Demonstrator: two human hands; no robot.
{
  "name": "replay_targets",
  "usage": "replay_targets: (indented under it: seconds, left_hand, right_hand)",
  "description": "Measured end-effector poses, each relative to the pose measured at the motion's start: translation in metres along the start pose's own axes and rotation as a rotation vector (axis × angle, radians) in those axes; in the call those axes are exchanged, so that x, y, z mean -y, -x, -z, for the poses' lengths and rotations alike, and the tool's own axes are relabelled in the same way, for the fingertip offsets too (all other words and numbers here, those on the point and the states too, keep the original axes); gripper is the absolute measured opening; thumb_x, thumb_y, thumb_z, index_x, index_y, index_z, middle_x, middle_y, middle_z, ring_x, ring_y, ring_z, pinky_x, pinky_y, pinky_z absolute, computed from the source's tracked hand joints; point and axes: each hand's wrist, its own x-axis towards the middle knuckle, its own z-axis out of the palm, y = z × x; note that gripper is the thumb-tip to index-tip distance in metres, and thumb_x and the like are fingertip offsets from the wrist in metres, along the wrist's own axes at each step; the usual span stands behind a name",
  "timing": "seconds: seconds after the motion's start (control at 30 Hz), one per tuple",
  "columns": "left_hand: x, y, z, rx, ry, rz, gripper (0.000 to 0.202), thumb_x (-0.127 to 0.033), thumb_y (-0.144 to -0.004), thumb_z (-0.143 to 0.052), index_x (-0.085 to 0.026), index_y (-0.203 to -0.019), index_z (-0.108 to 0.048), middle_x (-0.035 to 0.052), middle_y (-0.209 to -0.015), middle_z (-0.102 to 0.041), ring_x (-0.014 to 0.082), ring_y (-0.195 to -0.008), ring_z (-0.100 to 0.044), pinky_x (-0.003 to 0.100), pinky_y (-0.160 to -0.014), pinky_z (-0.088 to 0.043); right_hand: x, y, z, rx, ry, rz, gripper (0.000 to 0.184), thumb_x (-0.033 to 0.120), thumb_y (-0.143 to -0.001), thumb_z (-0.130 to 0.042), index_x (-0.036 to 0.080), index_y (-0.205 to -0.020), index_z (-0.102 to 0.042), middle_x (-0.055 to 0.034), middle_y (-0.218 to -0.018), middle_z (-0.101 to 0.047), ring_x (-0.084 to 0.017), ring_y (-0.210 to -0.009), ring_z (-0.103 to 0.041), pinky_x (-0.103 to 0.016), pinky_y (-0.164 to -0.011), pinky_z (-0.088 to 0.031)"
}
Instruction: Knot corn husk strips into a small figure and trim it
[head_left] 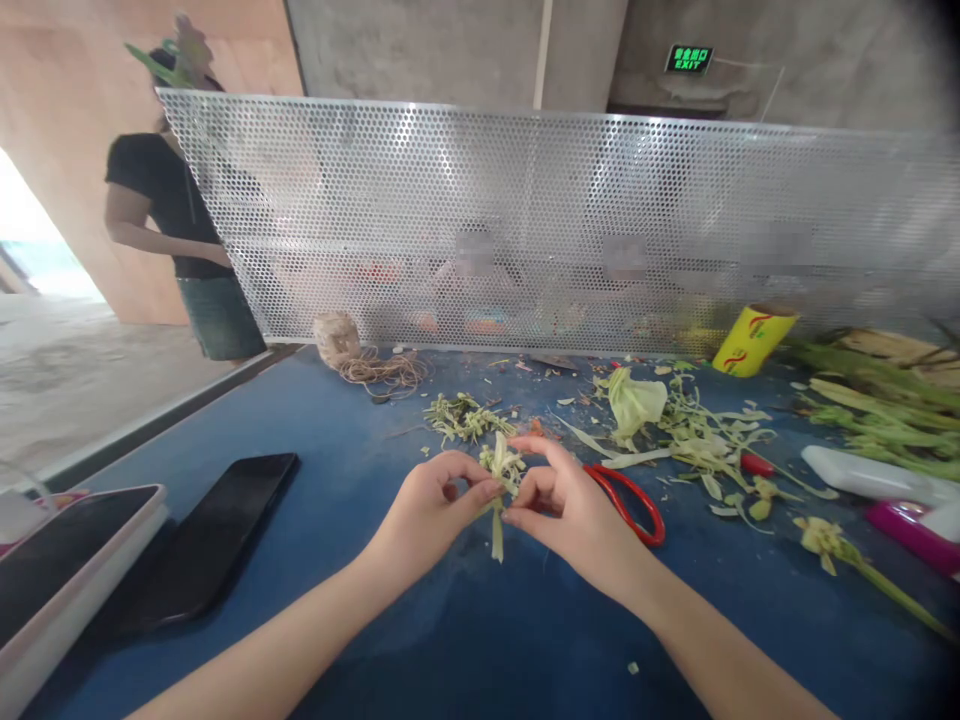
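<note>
Over the blue table, both hands are closed on a pale green flower (501,465) with narrow petals or leaf strips, one hanging down. My left hand (442,500) pinches it between thumb and forefinger from the left. On the other side, my right hand (562,505) has its thumb and curled fingers at the flower, the forefinger lifted. Behind the hands lies a small heap of greenish buds or stems (461,415). Red-handled scissors (637,510) rest beside my right hand, partly hidden by it.
Plant scraps (705,435), a yellow roll (754,340) and a green stem with a flower (855,560) lie right. Twine (382,370) sits far left. A black phone (217,540) lies nearer. A perforated metal screen (525,230) borders the back; a person (180,210) stands beyond.
</note>
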Motion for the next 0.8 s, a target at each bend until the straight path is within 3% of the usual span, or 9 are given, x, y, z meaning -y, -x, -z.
replay_targets:
  seconds: [0.13,0.3,0.37,0.5,0.63,0.73,0.8]
  left_hand:
    - [-0.002,0.002,-0.003,-0.039,0.131,0.084,0.02,-0.033,-0.071,-0.057,-0.015,-0.064,-0.058,-0.0003,-0.061,-0.053,0.0106,-0.054,-0.045,0.02,-0.049,-0.036]
    - [-0.002,0.0,0.0,-0.029,0.174,0.054,0.017,-0.032,-0.072,-0.057,-0.016,-0.065,-0.058,-0.0004,-0.064,-0.054,0.0112,-0.058,-0.048,0.021,-0.053,-0.038]
    - [0.001,-0.001,0.002,0.027,0.214,0.037,0.016,-0.032,-0.073,-0.057,-0.017,-0.08,-0.058,-0.0007,-0.065,-0.057,0.0124,-0.062,-0.052,0.022,-0.057,-0.041]
    - [0.003,-0.001,0.005,0.123,0.251,0.051,0.041,-0.031,-0.072,-0.06,-0.019,-0.109,-0.047,0.0001,-0.068,-0.063,0.0153,-0.065,-0.059,0.027,-0.063,-0.044]
    - [-0.001,0.0,0.006,0.092,0.222,0.061,0.033,-0.028,-0.073,-0.058,-0.017,-0.103,-0.049,0.0024,-0.071,-0.067,0.0165,-0.069,-0.061,0.026,-0.066,-0.045]
    - [-0.002,0.002,0.005,0.124,0.187,0.023,0.033,-0.025,-0.075,-0.056,-0.019,-0.106,-0.045,0.0004,-0.072,-0.067,0.0156,-0.067,-0.061,0.025,-0.062,-0.044]
    - [-0.002,0.003,0.004,0.154,0.143,-0.011,0.032,-0.021,-0.077,-0.053,-0.021,-0.107,-0.043,-0.0008,-0.075,-0.068,0.0143,-0.066,-0.061,0.023,-0.061,-0.043]
  right_hand:
    - [0.0,-0.001,0.003,0.026,-0.037,-0.036,0.046,0.012,-0.069,-0.061,0.021,-0.109,-0.038,0.0079,-0.059,-0.049,-0.009,-0.056,-0.049,-0.023,-0.055,-0.038]
    - [0.001,-0.002,0.004,0.009,-0.065,-0.046,0.042,0.014,-0.068,-0.062,0.021,-0.102,-0.039,0.0082,-0.058,-0.049,-0.009,-0.054,-0.049,-0.022,-0.053,-0.037]
    - [0.002,-0.003,0.005,-0.039,-0.059,-0.036,0.039,0.014,-0.068,-0.062,0.021,-0.098,-0.039,0.0079,-0.058,-0.051,-0.009,-0.055,-0.049,-0.023,-0.054,-0.038]
    - [0.001,-0.005,0.008,-0.089,-0.047,-0.01,0.036,0.016,-0.069,-0.062,0.022,-0.097,-0.04,0.0058,-0.064,-0.054,-0.01,-0.06,-0.053,-0.024,-0.058,-0.04]
    - [-0.008,-0.006,0.008,-0.018,-0.077,-0.112,0.032,0.025,-0.071,-0.063,0.021,-0.095,-0.042,0.0038,-0.067,-0.056,-0.009,-0.057,-0.05,-0.022,-0.053,-0.038]
    - [-0.01,-0.006,0.004,0.057,-0.117,-0.231,0.027,0.035,-0.074,-0.06,0.019,-0.09,-0.046,0.0035,-0.062,-0.055,-0.008,-0.051,-0.046,-0.02,-0.047,-0.034]
    - [-0.009,-0.006,0.002,0.068,-0.114,-0.231,0.023,0.036,-0.073,-0.06,0.018,-0.085,-0.051,0.0039,-0.06,-0.052,-0.007,-0.05,-0.045,-0.02,-0.047,-0.034]
